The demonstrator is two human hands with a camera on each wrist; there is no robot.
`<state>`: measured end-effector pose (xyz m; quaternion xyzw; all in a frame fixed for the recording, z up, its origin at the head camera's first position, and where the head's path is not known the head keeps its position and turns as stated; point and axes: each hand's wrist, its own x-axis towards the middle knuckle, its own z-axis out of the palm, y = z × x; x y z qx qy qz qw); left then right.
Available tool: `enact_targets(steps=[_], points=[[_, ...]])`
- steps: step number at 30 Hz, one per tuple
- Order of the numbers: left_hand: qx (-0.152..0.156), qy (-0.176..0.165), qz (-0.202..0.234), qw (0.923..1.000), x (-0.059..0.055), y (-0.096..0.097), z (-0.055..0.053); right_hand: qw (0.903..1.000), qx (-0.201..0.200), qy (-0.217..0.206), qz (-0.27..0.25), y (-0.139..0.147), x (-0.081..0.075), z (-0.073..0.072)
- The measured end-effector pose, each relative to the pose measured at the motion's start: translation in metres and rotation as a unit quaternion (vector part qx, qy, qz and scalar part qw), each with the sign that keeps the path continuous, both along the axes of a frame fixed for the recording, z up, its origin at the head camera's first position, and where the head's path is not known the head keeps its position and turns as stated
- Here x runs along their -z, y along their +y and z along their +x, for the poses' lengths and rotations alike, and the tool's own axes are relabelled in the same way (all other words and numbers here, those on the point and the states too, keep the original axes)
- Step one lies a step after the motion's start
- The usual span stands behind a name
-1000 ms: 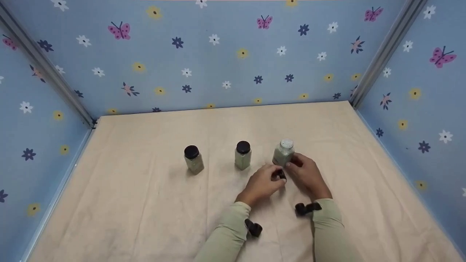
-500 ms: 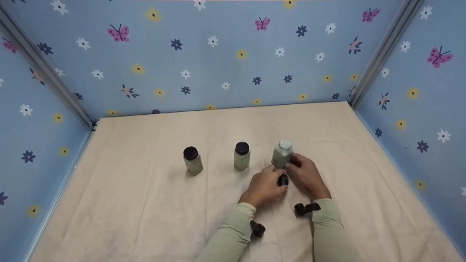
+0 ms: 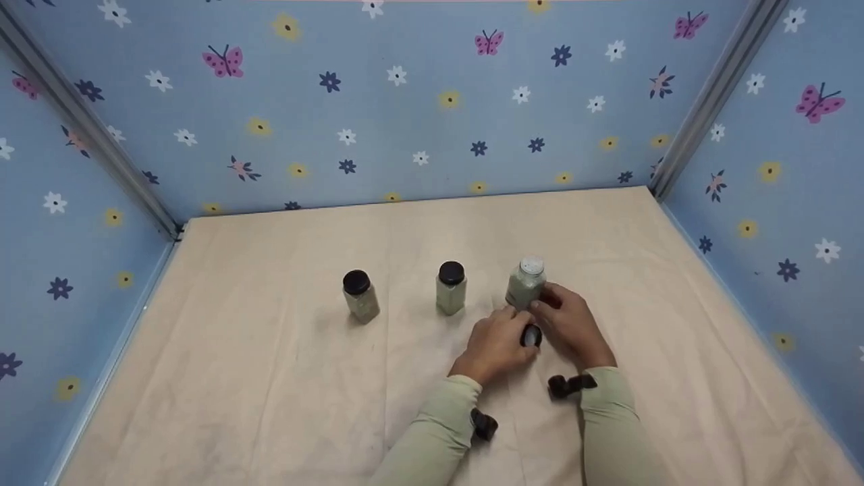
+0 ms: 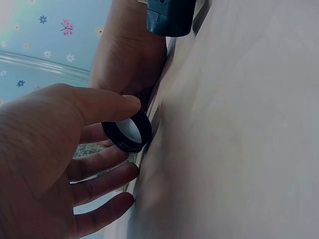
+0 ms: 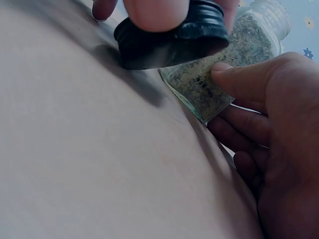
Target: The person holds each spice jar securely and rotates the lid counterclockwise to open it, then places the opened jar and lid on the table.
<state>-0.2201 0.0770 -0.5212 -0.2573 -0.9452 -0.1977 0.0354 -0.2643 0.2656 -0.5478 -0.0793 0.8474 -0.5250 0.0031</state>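
Note:
My left hand (image 3: 494, 344) pinches a black screw cap (image 3: 532, 335) between thumb and fingers, low over the cloth in front of an uncapped spice jar. In the left wrist view the cap (image 4: 145, 128) shows its hollow, pale inside; the other fingers are spread apart. The clear jar (image 3: 525, 287) stands upright, filled with greenish dried flakes, with a pale perforated top. At its lower part my right hand (image 3: 574, 325) holds it, with the thumb on the near face of the jar (image 5: 239, 59) in the right wrist view. The right fingertips behind it are partly hidden.
Two similar jars with black caps stand to the left, a middle jar (image 3: 450, 290) and a far-left jar (image 3: 361, 298). A beige cloth (image 3: 270, 378) covers the table. Blue patterned walls (image 3: 418, 121) enclose the back and sides.
My left hand has shifted slightly right and turned the cap, so its hollow side now faces upward toward the head camera. The right hand and the jars stay in place.

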Motion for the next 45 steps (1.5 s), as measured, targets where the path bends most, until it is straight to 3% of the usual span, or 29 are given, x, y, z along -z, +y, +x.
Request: enact_targets(steps=[10, 21, 29, 37, 45], points=[[-0.009, 0.032, -0.044, 0.9985, -0.002, 0.004, 0.002, 0.9998, -0.005, 0.01, 0.014, -0.005, 0.0, -0.003], [-0.026, 0.029, -0.023, 0.999, 0.004, 0.008, 0.004, 0.9994, -0.005, 0.017, 0.029, -0.002, 0.001, -0.003], [-0.018, 0.027, -0.019, 0.9993, 0.004, 0.01, 0.005, 0.9995, 0.005, 0.007, 0.03, 0.0, 0.002, -0.001], [-0.002, 0.024, 0.04, 0.9989, 0.005, -0.002, 0.006, 0.9994, 0.003, -0.006, -0.035, -0.003, 0.002, 0.004], [-0.017, 0.009, 0.085, 0.9962, 0.003, -0.017, 0.008, 0.9988, 0.043, 0.022, 0.009, -0.002, 0.0, 0.006]])
